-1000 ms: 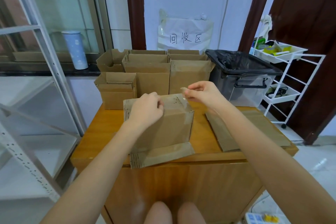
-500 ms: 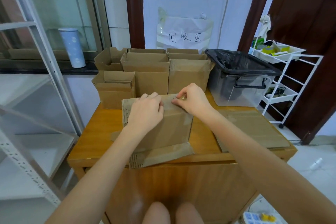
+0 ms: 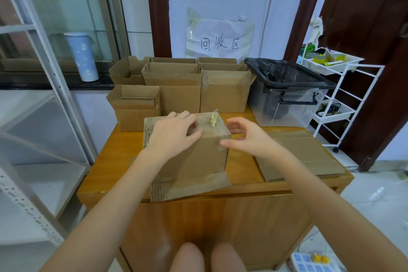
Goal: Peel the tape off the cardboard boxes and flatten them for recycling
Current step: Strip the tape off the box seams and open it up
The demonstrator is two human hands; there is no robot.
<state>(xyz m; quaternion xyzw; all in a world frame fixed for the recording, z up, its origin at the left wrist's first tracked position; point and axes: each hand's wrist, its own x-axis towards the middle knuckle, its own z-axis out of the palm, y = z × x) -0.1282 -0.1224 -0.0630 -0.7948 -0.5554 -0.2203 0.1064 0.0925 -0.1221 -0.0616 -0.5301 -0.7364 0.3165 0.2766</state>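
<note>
Hands at the box [image 3: 189, 157]
I see my left hand [image 3: 174, 133] pressing its top, fingers relaxed; right hand [image 3: 248, 138] spread beside it; tape [image 3: 213, 119] curled up.

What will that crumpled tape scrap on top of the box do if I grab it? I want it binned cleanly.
The tape scrap looks thin and crumpled, so probably floppy and nearly weightless. Being tape, it may cling to fingers or the box. The right hand is open beside it.

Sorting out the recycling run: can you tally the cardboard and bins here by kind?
Taped box in front: 1
Open boxes behind it: 4, maybe more hidden
Flattened cardboard pile: 1
Black-lined bin: 1
Total: 7
</note>
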